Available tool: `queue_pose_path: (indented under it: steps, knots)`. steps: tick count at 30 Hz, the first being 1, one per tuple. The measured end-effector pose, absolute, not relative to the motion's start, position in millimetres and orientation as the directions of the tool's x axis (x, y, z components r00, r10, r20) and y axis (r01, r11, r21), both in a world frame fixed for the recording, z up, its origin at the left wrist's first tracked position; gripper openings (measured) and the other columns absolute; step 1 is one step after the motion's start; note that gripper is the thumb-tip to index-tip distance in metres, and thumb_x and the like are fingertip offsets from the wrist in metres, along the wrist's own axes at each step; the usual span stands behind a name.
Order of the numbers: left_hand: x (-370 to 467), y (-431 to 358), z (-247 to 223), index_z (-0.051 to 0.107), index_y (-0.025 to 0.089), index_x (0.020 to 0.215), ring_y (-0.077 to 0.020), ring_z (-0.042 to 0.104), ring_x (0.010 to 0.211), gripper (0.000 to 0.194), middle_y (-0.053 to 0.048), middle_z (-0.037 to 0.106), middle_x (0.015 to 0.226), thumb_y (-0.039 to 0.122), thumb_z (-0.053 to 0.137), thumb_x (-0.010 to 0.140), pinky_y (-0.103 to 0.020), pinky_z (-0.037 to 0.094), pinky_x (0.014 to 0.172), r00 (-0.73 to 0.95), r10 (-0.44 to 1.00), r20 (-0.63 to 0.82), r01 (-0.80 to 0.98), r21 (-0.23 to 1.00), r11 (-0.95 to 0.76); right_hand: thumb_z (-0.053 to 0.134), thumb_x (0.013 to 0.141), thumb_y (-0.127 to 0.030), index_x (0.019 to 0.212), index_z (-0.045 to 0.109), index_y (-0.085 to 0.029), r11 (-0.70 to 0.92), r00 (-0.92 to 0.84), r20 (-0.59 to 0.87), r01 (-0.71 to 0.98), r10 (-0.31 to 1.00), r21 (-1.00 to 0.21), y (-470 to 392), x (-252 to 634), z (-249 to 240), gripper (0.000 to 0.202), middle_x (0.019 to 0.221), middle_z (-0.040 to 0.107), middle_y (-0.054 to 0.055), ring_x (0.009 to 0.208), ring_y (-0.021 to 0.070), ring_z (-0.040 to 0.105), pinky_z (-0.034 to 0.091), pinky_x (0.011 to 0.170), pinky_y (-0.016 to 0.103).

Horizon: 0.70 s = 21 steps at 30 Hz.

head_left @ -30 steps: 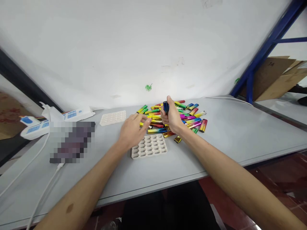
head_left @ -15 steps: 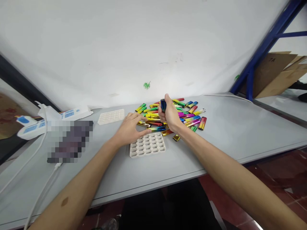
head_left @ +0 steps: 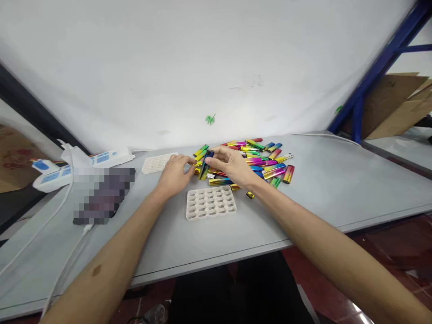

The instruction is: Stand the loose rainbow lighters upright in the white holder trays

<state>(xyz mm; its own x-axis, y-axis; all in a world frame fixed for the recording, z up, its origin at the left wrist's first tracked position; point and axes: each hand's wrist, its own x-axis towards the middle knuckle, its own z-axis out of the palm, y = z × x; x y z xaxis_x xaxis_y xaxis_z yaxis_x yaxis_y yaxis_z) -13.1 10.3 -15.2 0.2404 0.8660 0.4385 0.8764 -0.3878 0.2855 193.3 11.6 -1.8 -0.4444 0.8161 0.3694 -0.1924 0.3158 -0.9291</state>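
My right hand [head_left: 232, 166] is closed on a shiny flat tube [head_left: 205, 166], blue-black at the top and yellow lower down, which it holds tilted over the left side of a pile. The thumb lies along the near face of the tube. Just left of it is my left hand [head_left: 176, 173], thumb and forefinger apart, tips close to the held tube; whether they touch it I cannot tell. Several metallic flat tubes [head_left: 275, 173] in two-tone colours lie heaped beyond and right of my hands. Nearer me sits a white tray [head_left: 211, 203] with rows of oblong holes.
A second white holed tray [head_left: 153, 163] lies near the wall, partly behind my left hand. To the left are a power strip [head_left: 111, 157], a pixelated dark object [head_left: 106, 195] and a white cable [head_left: 72, 252]. A blue metal frame [head_left: 357, 112] stands at the right.
My right hand has moved left and lowered with the tube, bringing it beside my left hand. My left hand has drawn back from the near tray, and its fingers are closer together.
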Motion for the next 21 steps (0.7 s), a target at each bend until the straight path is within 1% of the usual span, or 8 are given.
queue_pose_path:
  steps: [3,5,7,10,13,16,18,21]
  knots:
    - [-13.7,9.4,-11.7,0.066,0.019,0.097,-0.0274,0.056,0.096,0.021,-0.008,0.070,0.096,0.028,0.049,0.089,-0.041,0.045,0.087,0.269,0.864,0.425,0.862,0.294,-0.413,0.076,0.077,-0.036,0.092,0.062,-0.019,0.264,-0.460,0.341,-0.224,0.820,-0.938,7.2,186.0,-3.9,0.027,0.090,0.066,0.000,0.079,0.0134,0.067,0.055,0.077,0.029]
    - [-14.4,9.3,-10.1,0.067,0.019,0.098,-0.0270,0.057,0.093,0.022,-0.007,0.071,0.092,0.028,0.049,0.089,-0.040,0.045,0.085,0.270,0.861,0.431,0.854,0.307,-0.421,0.075,0.078,-0.035,0.092,0.063,-0.019,0.291,-0.474,0.341,-0.179,0.812,-0.940,3.8,181.2,-6.2,0.025,0.089,0.066,0.000,0.078,0.0139,0.067,0.055,0.074,0.028]
    - [-14.8,9.5,-9.5,0.067,0.019,0.098,-0.0271,0.057,0.094,0.023,-0.007,0.071,0.090,0.027,0.048,0.089,-0.040,0.045,0.084,0.255,0.861,0.441,0.854,0.316,-0.414,0.074,0.080,-0.034,0.094,0.064,-0.019,0.367,-0.483,0.348,-0.058,0.804,-0.928,0.7,177.7,-8.7,0.023,0.089,0.066,0.000,0.075,0.0139,0.067,0.053,0.069,0.027]
    - [-14.2,8.9,-9.2,0.067,0.020,0.097,-0.0273,0.056,0.094,0.022,-0.006,0.071,0.092,0.026,0.049,0.087,-0.040,0.045,0.082,0.252,0.871,0.421,0.853,0.328,-0.406,0.072,0.082,-0.033,0.098,0.067,-0.019,0.517,-0.496,0.393,0.140,0.775,-0.844,-2.8,175.5,-10.6,0.022,0.088,0.067,0.001,0.070,0.0131,0.063,0.048,0.064,0.026]
    - [-12.9,7.0,-8.1,0.067,0.021,0.095,-0.0276,0.055,0.093,0.021,-0.006,0.072,0.093,0.021,0.052,0.080,-0.039,0.045,0.080,0.271,0.878,0.395,0.850,0.330,-0.411,0.071,0.085,-0.030,0.103,0.069,-0.019,0.656,-0.525,0.480,0.218,0.703,-0.722,-5.2,174.8,-9.7,0.021,0.086,0.068,0.001,0.072,0.0140,0.062,0.048,0.070,0.027]
    - [-12.4,4.8,-7.0,0.065,0.021,0.093,-0.0276,0.055,0.091,0.024,-0.005,0.071,0.094,0.018,0.057,0.071,-0.039,0.044,0.078,0.316,0.868,0.384,0.843,0.306,-0.443,0.068,0.088,-0.026,0.109,0.069,-0.021,0.768,-0.563,0.559,0.241,0.608,-0.593,-8.1,172.4,-9.0,0.022,0.099,0.070,0.004,0.083,0.0162,0.063,0.049,0.080,0.030]
    - [-12.9,3.8,-6.8,0.063,0.022,0.092,-0.0270,0.055,0.090,0.026,-0.005,0.070,0.093,0.021,0.061,0.067,-0.038,0.043,0.077,0.352,0.857,0.377,0.828,0.302,-0.473,0.065,0.090,-0.025,0.116,0.068,-0.023,0.809,-0.599,0.570,0.255,0.563,-0.530,-10.6,169.3,-9.8,0.026,0.109,0.068,0.006,0.091,0.0177,0.064,0.049,0.086,0.032]
    - [-14.1,3.4,-7.1,0.061,0.022,0.090,-0.0258,0.055,0.088,0.025,-0.003,0.069,0.090,0.027,0.063,0.065,-0.037,0.043,0.077,0.373,0.846,0.382,0.808,0.315,-0.498,0.061,0.093,-0.023,0.125,0.064,-0.021,0.813,-0.627,0.537,0.311,0.564,-0.491,-14.6,164.6,-11.5,0.032,0.120,0.065,0.009,0.098,0.0190,0.064,0.049,0.088,0.033]
